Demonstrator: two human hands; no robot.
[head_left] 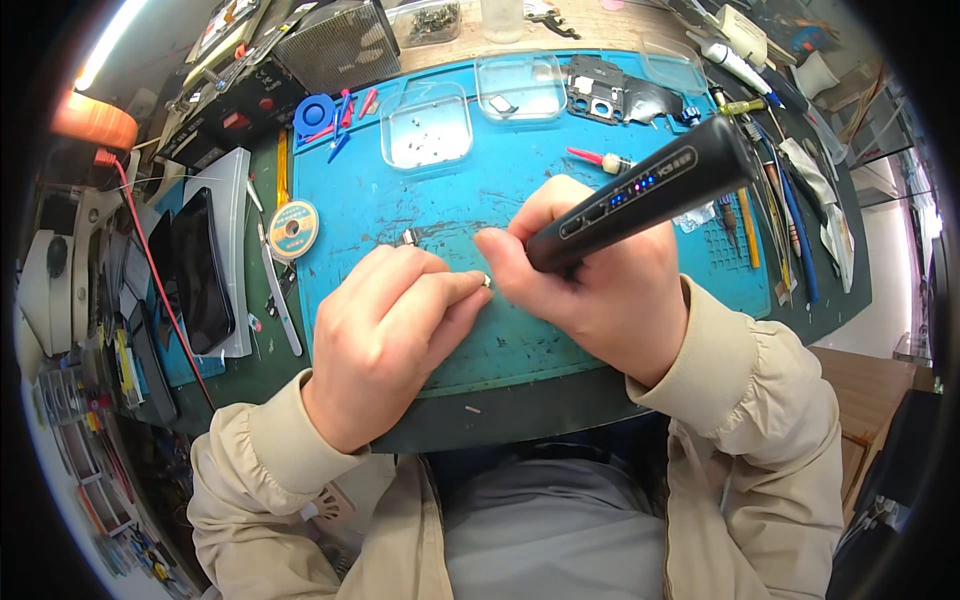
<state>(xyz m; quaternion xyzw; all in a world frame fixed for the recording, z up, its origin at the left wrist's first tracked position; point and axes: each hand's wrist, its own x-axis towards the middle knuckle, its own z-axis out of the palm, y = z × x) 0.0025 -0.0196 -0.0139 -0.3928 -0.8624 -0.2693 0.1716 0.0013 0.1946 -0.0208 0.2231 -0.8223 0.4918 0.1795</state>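
My right hand [625, 300] is wrapped round a black pen-shaped cordless power tool [655, 190], its body slanting up to the right with small blue lights lit on the side. The tool's working tip is hidden by my fingers. Close by, my left hand [375, 320] pinches a tiny pale part [487, 282] between thumb and forefinger, just above the blue work mat [450, 372]. What kind of part it is cannot be made out. A small silvery piece [408, 237] lies on the mat just beyond my left knuckles.
Two clear plastic trays [427, 127] with small bits stand at the back, beside a black phone-like frame piece [597, 88]. On the left are a tape spool [294, 229], tweezers [280, 290] and a dark phone [202, 270]. Several hand tools [790, 200] lie at the right.
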